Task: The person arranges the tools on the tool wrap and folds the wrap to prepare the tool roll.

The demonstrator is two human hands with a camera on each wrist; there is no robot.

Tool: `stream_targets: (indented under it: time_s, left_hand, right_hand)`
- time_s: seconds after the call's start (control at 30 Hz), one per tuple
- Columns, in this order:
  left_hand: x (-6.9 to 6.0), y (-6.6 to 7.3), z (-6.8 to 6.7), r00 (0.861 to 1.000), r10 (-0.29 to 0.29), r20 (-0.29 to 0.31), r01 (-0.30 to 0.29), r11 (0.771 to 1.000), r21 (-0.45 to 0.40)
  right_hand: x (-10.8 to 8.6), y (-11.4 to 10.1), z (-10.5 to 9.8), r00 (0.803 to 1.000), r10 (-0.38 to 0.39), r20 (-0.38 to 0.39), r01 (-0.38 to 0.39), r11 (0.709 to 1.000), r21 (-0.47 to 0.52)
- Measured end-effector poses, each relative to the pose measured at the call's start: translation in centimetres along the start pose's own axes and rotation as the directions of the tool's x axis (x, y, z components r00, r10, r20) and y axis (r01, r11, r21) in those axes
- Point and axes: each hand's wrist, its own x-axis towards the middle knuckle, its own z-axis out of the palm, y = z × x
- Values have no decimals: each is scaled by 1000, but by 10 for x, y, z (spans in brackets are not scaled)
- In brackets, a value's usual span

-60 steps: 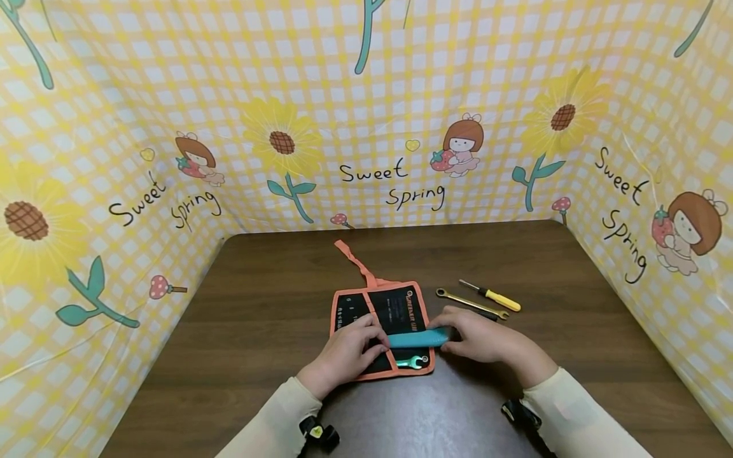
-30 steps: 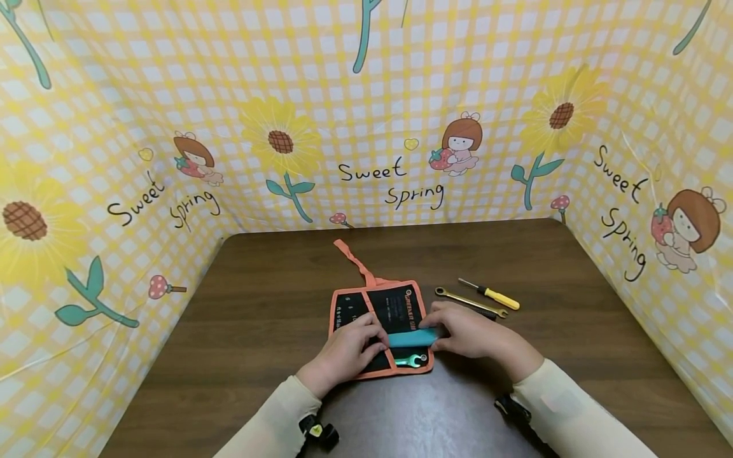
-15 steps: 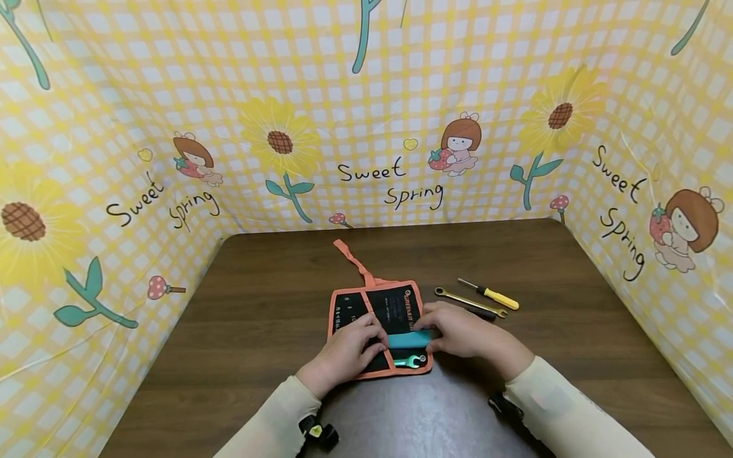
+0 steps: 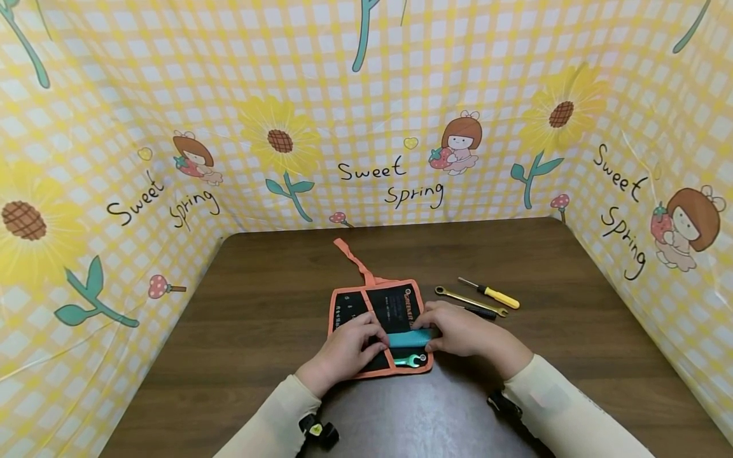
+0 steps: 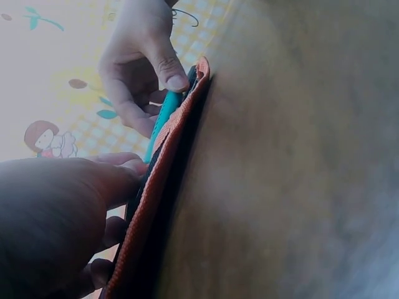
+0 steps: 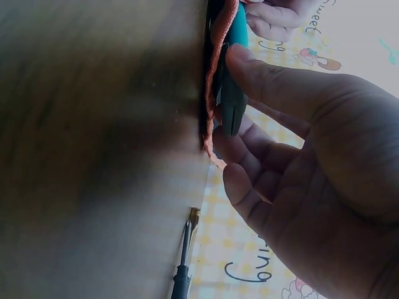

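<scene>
A black tool pouch [image 4: 392, 308] with orange edging lies spread on the table. My left hand [image 4: 349, 350] pinches the pouch's pocket edge by the orange divider, as the left wrist view [image 5: 62, 212] also shows. From the right, my right hand [image 4: 466, 331] holds a long, flat teal tool [image 4: 408, 339] between thumb and fingers; in the right wrist view its near end is darker with a slit. The tool's left end is hidden at the pocket and my left fingers. Below it, a green wrench [image 4: 409, 361] sits in the pouch, only its head showing.
Right of the pouch lie a gold combination wrench [image 4: 472, 301], a screwdriver with a yellow handle [image 4: 499, 297] and a black-handled screwdriver [image 4: 482, 312], partly behind my right hand. An orange tie strap [image 4: 352, 259] stretches from the pouch's far edge. Patterned cloth [image 4: 366, 114] walls the table.
Over the two seconds my right hand moves left with the teal tool, so less of it shows. In the last half second little shifts. My left hand stays at the pouch.
</scene>
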Motion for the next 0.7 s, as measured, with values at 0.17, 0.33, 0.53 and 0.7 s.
stream_targets:
  time_s: [0.17,0.33,0.53,0.7]
  left_hand:
    - [-2,-3,-3,1000,-4,-28,4,1000,5]
    - [-4,-8,-8,999,-37,-33,39,997,59]
    - [-4,-12,-13,994,-113,-11,113,992,51]
    - [-4,-13,-14,991,-137,-1,137,989,50]
  right_hand:
    - [-1,2,-1,1000,2,1,-2,1000,20]
    - [-2,5,-1,1000,3,-10,-3,1000,28]
    - [-4,12,-3,1000,1,-13,-1,998,67]
    - [-6,14,-8,1000,10,4,-11,993,119]
